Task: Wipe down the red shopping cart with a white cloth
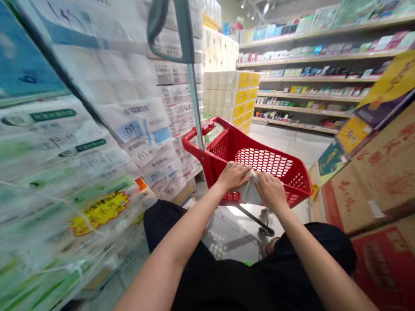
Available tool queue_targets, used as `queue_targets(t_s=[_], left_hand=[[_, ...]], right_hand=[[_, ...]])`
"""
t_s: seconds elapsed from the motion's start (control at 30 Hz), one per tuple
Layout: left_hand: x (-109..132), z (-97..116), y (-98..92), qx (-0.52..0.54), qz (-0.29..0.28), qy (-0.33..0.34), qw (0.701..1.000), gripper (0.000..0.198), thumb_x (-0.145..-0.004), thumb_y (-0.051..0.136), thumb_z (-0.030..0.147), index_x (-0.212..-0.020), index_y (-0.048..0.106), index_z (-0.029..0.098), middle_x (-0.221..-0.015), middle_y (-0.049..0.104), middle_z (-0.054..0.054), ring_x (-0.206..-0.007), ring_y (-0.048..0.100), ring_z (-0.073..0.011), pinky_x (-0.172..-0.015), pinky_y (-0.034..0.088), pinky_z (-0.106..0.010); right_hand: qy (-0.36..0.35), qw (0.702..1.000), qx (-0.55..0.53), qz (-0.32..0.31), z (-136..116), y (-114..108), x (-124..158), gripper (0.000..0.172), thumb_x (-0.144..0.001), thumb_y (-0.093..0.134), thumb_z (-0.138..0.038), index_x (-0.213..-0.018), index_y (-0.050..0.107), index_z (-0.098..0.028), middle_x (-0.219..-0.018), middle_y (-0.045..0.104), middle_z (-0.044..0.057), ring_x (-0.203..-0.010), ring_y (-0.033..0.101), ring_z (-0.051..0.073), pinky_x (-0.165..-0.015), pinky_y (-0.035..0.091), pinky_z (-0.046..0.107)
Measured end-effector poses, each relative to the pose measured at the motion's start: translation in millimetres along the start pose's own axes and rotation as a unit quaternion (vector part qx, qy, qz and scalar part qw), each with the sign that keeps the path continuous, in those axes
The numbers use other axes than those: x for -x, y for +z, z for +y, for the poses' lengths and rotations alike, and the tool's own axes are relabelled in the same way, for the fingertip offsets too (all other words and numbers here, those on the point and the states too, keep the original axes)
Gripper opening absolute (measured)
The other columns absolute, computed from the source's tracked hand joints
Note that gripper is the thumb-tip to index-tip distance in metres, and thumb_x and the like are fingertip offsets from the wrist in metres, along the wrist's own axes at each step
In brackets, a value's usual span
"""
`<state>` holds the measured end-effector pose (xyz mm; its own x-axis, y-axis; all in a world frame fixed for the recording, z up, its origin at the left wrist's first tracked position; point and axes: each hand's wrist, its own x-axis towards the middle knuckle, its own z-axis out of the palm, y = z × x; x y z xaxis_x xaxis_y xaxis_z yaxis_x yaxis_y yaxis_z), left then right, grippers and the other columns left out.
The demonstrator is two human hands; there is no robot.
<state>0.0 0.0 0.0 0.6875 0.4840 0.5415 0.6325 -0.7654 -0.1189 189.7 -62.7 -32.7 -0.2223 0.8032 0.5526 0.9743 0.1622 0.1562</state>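
Note:
A red plastic shopping basket on wheels (212,172) stands before my knees, its perforated inside facing up. At its near rim, my left hand (234,176) has its fingers curled over a white cloth or wipe (250,193). My right hand (269,189) grips the other side of the same white piece, close beside the left. The piece hangs down outside the basket wall; whether it is cloth or paper I cannot tell. A grey pull handle (195,103) rises from the basket's left end, and a black caster (266,231) shows below.
Stacked packs of tissue paper (139,125) rise close on the left, blurred nearest me. Cardboard cartons (382,168) line the right side. A block of yellow-and-white packs (233,95) stands beyond the basket, with stocked shelves (311,73) behind. Pale floor tiles (272,134) run between.

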Motion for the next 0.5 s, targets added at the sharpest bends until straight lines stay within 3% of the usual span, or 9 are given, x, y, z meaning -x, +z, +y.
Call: queue_targets(t_s=[0.17,0.33,0.5], left_hand=[[0.0,-2.7,0.0,-0.007,-0.013,0.009,1.0,0.039,-0.101,0.025,0.043,-0.115,0.058,0.026,-0.099,0.057,-0.005,-0.093,0.048,-0.0204,-0.089,0.03,-0.036],[2.3,-9.1,-3.1,-0.002,-0.017,0.017,1.0,0.031,-0.1,0.032,0.037,-0.114,0.057,0.024,-0.098,0.057,-0.006,-0.093,0.05,-0.0203,-0.091,0.033,-0.036],[-3.4,-19.6,-8.8,0.097,0.025,-0.011,0.995,0.022,-0.097,0.041,0.028,-0.107,0.059,0.022,-0.113,0.056,-0.007,-0.108,0.051,-0.0205,-0.096,0.04,-0.037]], right_hand=[[0.035,0.999,0.005,-0.003,39.4,-4.3,26.8,0.039,-0.098,0.031,-0.045,-0.115,0.055,-0.019,-0.099,0.064,0.009,-0.091,0.054,0.023,-0.077,0.033,0.034],[0.076,0.996,-0.043,-0.016,72.5,-6.9,53.5,0.04,-0.097,0.03,-0.045,-0.118,0.055,-0.023,-0.1,0.064,0.008,-0.095,0.056,0.024,-0.081,0.038,0.036],[0.084,0.985,-0.15,0.001,95.5,-6.2,72.4,0.041,-0.096,0.034,-0.044,-0.127,0.052,-0.025,-0.112,0.064,0.009,-0.105,0.057,0.026,-0.087,0.042,0.039]])
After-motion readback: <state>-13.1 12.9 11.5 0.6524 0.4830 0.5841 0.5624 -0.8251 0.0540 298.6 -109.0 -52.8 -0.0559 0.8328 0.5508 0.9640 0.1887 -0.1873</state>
